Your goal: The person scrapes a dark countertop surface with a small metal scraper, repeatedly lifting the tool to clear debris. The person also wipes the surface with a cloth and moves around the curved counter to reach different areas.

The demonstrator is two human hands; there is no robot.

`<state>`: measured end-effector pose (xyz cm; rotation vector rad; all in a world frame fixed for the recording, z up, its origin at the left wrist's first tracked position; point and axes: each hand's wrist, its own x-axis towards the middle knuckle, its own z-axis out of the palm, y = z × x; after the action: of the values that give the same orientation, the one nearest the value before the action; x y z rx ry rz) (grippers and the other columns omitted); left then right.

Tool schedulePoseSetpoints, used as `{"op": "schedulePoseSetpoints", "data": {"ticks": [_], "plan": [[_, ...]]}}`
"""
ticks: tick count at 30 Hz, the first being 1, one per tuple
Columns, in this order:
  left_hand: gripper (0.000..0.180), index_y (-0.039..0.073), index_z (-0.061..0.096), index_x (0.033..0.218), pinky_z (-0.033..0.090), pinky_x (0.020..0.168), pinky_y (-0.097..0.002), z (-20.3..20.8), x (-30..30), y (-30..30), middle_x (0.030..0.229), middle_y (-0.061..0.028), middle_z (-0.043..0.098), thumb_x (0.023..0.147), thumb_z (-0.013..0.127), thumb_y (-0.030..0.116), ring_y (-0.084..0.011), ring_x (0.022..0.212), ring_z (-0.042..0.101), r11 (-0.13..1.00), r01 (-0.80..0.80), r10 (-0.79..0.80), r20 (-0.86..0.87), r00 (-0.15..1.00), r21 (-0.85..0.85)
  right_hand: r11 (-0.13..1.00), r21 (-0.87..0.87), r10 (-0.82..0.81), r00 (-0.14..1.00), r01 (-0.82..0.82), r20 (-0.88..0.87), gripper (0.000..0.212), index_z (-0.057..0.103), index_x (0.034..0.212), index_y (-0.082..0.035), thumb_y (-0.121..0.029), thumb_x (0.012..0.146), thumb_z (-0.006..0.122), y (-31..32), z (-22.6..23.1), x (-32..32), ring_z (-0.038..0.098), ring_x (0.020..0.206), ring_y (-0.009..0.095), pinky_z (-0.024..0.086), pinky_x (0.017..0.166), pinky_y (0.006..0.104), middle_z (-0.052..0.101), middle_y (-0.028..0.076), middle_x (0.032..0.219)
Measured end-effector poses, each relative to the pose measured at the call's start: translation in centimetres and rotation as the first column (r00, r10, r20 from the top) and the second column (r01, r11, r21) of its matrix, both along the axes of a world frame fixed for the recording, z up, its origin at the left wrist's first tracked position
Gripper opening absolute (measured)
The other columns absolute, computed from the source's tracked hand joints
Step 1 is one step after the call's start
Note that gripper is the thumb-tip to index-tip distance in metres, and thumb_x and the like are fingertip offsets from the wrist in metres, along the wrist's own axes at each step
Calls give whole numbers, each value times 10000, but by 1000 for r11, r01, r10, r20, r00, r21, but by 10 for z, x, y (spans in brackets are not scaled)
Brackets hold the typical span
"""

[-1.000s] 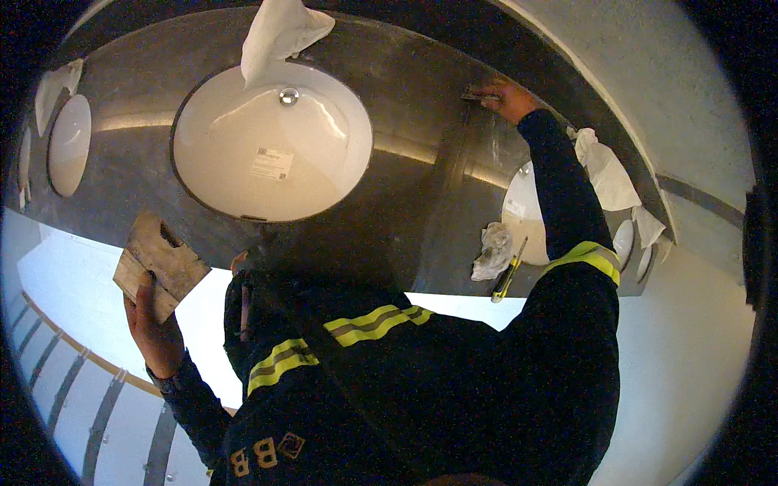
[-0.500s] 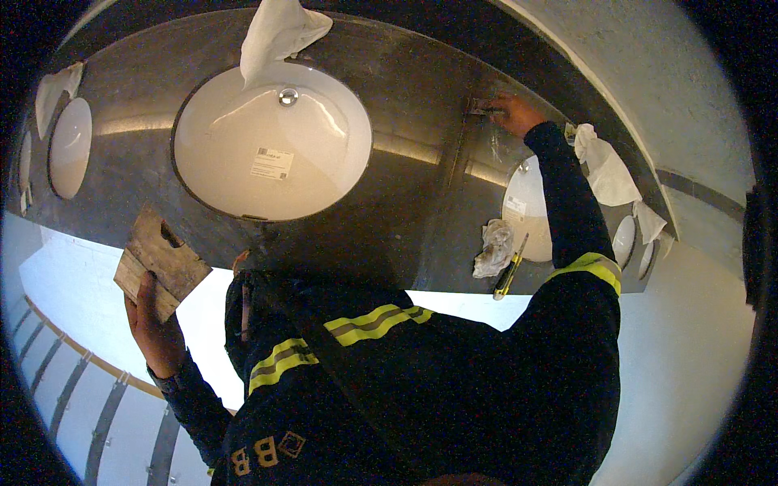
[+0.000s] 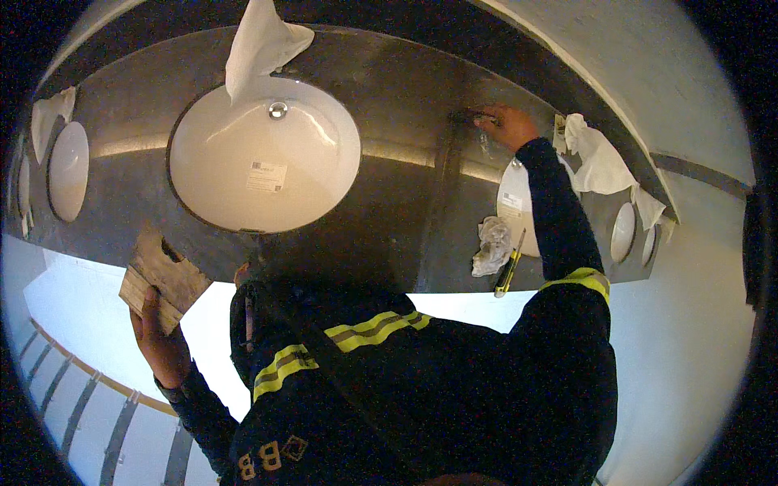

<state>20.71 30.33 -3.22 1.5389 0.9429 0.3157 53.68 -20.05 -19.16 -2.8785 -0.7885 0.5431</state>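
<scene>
Pressure looks like the thing to mind here: the small flat piece (image 3: pixel 468 117), dark and thin, is toward the back of the tabletop (image 3: pixel 381 243), close to the upper end of a dark seam-like line (image 3: pixel 432 206), and the right hand (image 3: pixel 509 127) pinches it between thumb and fingers, though its edge is too dim to make out. With the arm at such a reach, I would judge it best to keep the piece low and flat, in short, even strokes, so that no corner scratches the surface. The left hand (image 3: pixel 162 336) grips the wooden board (image 3: pixel 166 279), thumb on top, by the near edge; it seems wise to hold it steady and away from the body. Around these, the large oval sink (image 3: pixel 203 162) with its pale label (image 3: pixel 267 176) lies left of the line, and another sink (image 3: pixel 509 180) lies right of it, partly hidden by the right sleeve (image 3: pixel 559 206). Beside that sink's rim, a crumpled wrapping (image 3: pixel 492 245) sits next to a yellow-and-dark utility knife (image 3: pixel 509 274); a dropped elbow could sweep both. A pale cloth (image 3: pixel 263 49) hangs at the large sink's back rim, and a second white cloth (image 3: pixel 600 158) near the right forearm could catch the sleeve.
</scene>
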Motion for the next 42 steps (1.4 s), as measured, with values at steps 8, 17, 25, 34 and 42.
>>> {"op": "schedulePoseSetpoints", "data": {"ticks": [8, 17, 25, 34, 42], "plan": [[440, -37, 387, 1209, 408, 881, -325, 0, 5, -3, 1161, -155, 468, 856, 517, 192, -234, 1060, 480, 996, 92, -93, -50, 994, -17, 926, 17, -369, 899, 376, 234, 428, 573, 1090, -98, -431, 860, 435, 24, -27, 33, 573, 874, 363, 454, 776, 438, 604, 196, 948], [450, -35, 388, 1215, 374, 905, -328, 4, 1, -4, 1166, -149, 471, 846, 522, 186, -232, 1063, 474, 1000, 27, -26, -90, 996, 13, 946, 106, -324, 902, 307, 285, 325, 593, 1050, -104, -312, 833, 470, 25, -58, 80, 565, 930, 349, 448, 823, 439, 594, 183, 1010], [464, -33, 380, 1224, 354, 923, -338, 9, 13, -15, 1172, -150, 467, 846, 529, 190, -234, 1072, 464, 994, -7, 10, 21, 1000, -110, 938, -212, -220, 943, 275, 248, 298, 629, 991, -129, -315, 802, 491, 37, -33, 70, 604, 845, 344, 483, 762, 453, 623, 169, 931], [396, -24, 392, 1204, 357, 933, -361, 1, 2, 3, 1181, -170, 452, 868, 495, 158, -255, 1090, 451, 978, 167, -159, -73, 985, 123, 894, -327, -291, 952, 306, 96, 382, 498, 1190, -136, -302, 860, 399, 45, 1, 4, 518, 1045, 352, 376, 904, 510, 526, 192, 1152], [269, 41, 494, 1111, 437, 855, -367, -6, -8, 9, 1141, -195, 475, 846, 498, -8, -309, 1059, 488, 853, 355, -350, -85, 933, 382, 924, -295, -209, 967, 244, 148, 249, 599, 993, -83, -211, 807, 494, 26, -30, -50, 604, 766, 339, 486, 674, 455, 629, 163, 851]]}}
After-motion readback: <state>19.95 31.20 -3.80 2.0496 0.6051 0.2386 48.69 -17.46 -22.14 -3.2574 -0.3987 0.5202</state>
